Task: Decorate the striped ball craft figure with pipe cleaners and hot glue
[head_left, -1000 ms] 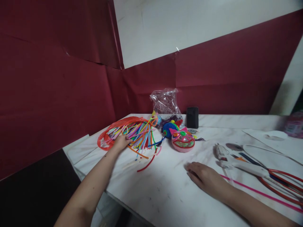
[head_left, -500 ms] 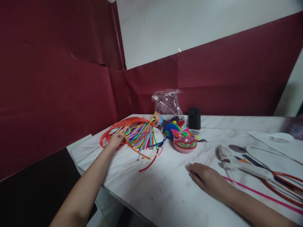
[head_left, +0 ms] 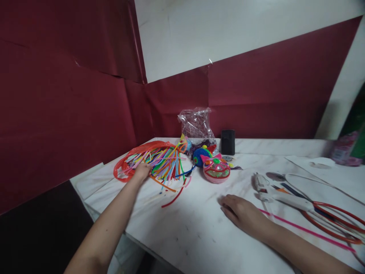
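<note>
From my remote view, my left hand (head_left: 142, 172) touches the pipe cleaners (head_left: 170, 166) at far left, any pinch unclear; my right hand (head_left: 241, 211) lies relaxed, thumb apart, on the tabletop (head_left: 199, 232).

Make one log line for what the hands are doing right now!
left hand: at pipe cleaners | right hand: resting on tabletop | beyond right hand: pink cat-eared ball

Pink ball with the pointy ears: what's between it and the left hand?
Head view shows colourful strips and a blue strand between the left hand and pink ball.
</note>
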A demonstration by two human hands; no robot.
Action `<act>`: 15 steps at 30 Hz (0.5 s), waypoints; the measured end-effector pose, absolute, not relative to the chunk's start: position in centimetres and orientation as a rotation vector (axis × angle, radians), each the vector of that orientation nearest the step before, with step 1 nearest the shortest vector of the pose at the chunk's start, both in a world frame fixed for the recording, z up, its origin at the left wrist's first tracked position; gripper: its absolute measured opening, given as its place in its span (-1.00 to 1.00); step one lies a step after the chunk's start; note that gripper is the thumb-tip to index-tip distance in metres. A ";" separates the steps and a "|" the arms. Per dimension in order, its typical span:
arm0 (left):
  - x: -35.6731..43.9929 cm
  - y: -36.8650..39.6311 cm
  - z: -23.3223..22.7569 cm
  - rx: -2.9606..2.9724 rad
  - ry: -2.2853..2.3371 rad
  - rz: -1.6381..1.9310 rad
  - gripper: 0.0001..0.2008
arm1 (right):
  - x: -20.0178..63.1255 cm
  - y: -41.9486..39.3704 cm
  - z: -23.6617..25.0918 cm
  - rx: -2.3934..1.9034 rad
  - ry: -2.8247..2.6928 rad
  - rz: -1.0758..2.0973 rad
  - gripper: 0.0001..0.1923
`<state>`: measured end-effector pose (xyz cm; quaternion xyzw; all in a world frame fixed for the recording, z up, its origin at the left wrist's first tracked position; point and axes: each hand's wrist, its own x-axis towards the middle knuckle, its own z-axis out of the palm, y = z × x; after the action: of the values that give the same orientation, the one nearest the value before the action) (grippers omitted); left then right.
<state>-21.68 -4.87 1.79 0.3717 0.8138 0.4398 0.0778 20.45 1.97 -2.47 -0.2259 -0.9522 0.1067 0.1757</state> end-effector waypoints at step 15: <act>-18.9 -11.5 4.5 0.443 1.569 1.786 -0.88 | 20.5 2.2 -2.8 -0.622 -2.688 0.275 -0.81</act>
<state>-18.92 -11.54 4.55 0.1715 0.6070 0.6907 0.3537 20.47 2.25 -2.84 -0.2205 -0.9530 0.0973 0.1835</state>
